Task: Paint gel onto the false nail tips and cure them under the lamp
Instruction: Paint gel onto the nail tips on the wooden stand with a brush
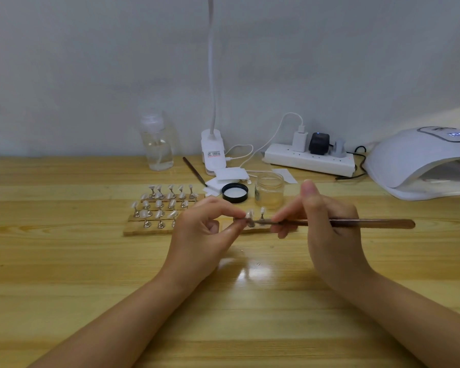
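My left hand [205, 229] pinches a small metal stand with a false nail tip [248, 216] on it, just above the wooden strip [133, 231]. My right hand [327, 227] grips a long brown brush [369, 223] held level, its tip touching that nail tip. One more tip on a stand [262, 212] stands just right of it. Several pale tips on metal stands [160, 205] fill the wooden strips to the left. The white curing lamp [420, 160] sits at the far right, its opening facing me.
An open glass jar [269, 191] of clear gel and its black lid [235, 192] sit behind my hands. Further back are a clear pump bottle [157, 144], a desk lamp base [213, 152], a second brush [194, 171], white pads [229, 176] and a power strip [308, 159].
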A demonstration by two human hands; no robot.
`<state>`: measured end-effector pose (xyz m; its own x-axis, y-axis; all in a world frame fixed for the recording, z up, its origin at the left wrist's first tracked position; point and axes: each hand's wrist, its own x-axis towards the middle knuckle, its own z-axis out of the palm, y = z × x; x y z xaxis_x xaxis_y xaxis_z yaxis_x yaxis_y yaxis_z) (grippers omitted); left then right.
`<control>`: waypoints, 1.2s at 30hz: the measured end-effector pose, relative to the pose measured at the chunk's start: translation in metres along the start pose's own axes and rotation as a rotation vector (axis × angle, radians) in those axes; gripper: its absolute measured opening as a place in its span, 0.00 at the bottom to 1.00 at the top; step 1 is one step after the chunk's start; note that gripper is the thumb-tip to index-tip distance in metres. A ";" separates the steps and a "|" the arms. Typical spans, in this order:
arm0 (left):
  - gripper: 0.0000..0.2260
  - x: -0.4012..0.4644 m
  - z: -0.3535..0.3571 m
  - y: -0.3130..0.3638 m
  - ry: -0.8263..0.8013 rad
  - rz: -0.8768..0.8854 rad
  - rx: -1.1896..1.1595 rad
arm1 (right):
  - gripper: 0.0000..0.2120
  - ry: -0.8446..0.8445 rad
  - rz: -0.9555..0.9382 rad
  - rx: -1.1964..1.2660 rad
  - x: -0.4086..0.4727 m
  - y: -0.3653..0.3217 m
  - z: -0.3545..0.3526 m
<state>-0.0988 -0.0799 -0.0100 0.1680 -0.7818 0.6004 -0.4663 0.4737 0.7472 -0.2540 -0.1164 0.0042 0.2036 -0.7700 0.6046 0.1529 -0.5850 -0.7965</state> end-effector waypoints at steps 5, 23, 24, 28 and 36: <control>0.13 0.000 0.000 0.001 0.004 -0.008 -0.018 | 0.20 0.018 -0.013 -0.036 0.002 -0.002 -0.001; 0.05 -0.001 0.002 0.003 -0.007 -0.006 -0.012 | 0.23 -0.006 0.022 -0.057 0.003 -0.002 -0.001; 0.07 -0.001 0.002 0.003 -0.006 -0.005 0.001 | 0.24 -0.011 0.045 -0.051 0.003 -0.002 -0.001; 0.10 -0.001 0.003 0.004 0.002 -0.027 0.000 | 0.24 0.016 0.033 -0.041 0.003 -0.003 -0.002; 0.12 -0.001 0.002 0.005 -0.003 -0.041 0.030 | 0.22 -0.001 -0.013 -0.066 0.003 -0.003 -0.002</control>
<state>-0.1033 -0.0779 -0.0073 0.1852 -0.8014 0.5687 -0.4851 0.4287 0.7622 -0.2561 -0.1180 0.0083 0.2029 -0.7618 0.6152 0.0915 -0.6107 -0.7865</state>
